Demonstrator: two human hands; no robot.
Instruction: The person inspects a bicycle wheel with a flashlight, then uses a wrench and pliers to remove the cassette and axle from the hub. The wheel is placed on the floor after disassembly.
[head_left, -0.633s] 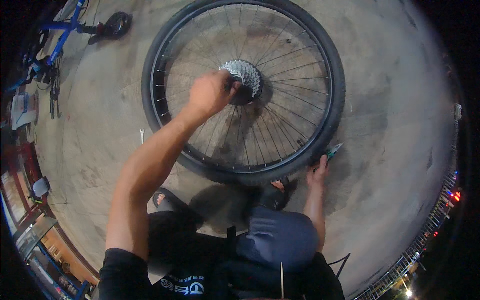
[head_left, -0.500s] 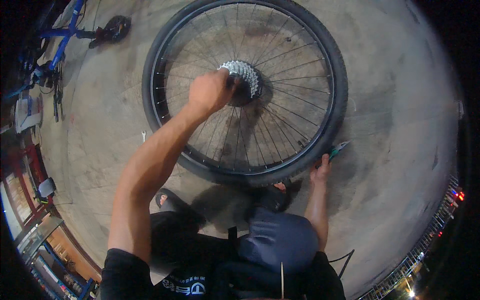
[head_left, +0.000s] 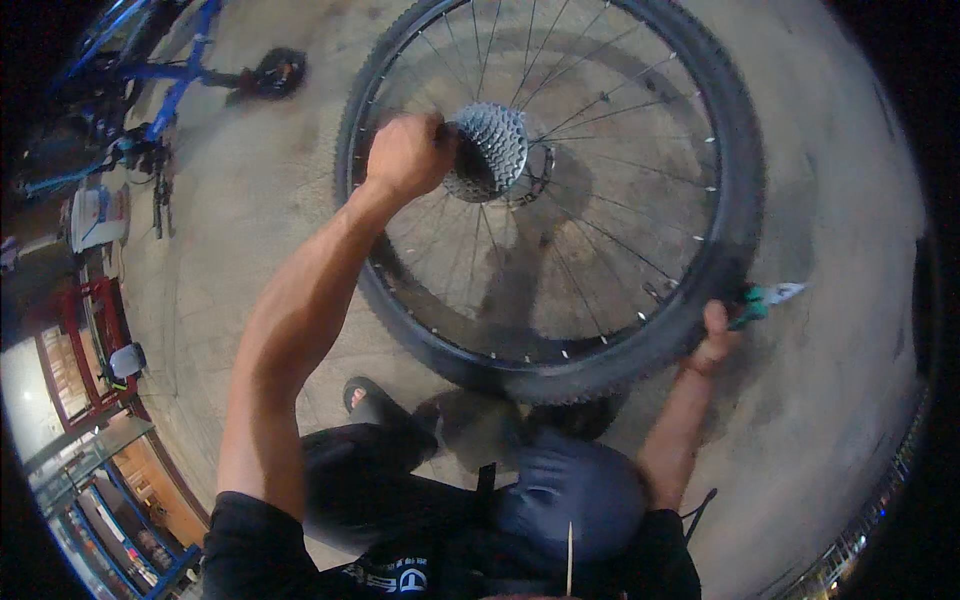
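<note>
A bicycle wheel (head_left: 737, 170) with a black tyre and thin spokes fills the upper middle. A silver cassette of stepped sprockets (head_left: 497, 140) sits at its centre, a dark disc rotor partly visible behind. My left hand (head_left: 408, 155) is closed at the hub, on the cassette's left side; its fingertips are partly hidden. My right hand (head_left: 713, 340) grips the tyre at lower right, and green-handled pliers (head_left: 760, 310) with silver jaws stick out from that hand, slightly blurred. My bent leg and sandalled foot (head_left: 360, 398) are below the wheel.
A blue bicycle (head_left: 165, 110) lies at upper left on the concrete floor (head_left: 820, 390). A white container (head_left: 97, 218), a red frame (head_left: 85, 310) and shelving with small items (head_left: 115, 520) line the left side. A railing with lights curves along the far right.
The wheel, right hand and pliers have shifted right, and the view has moved too. My left hand stays at the hub; more of the rotor behind the cassette now shows.
</note>
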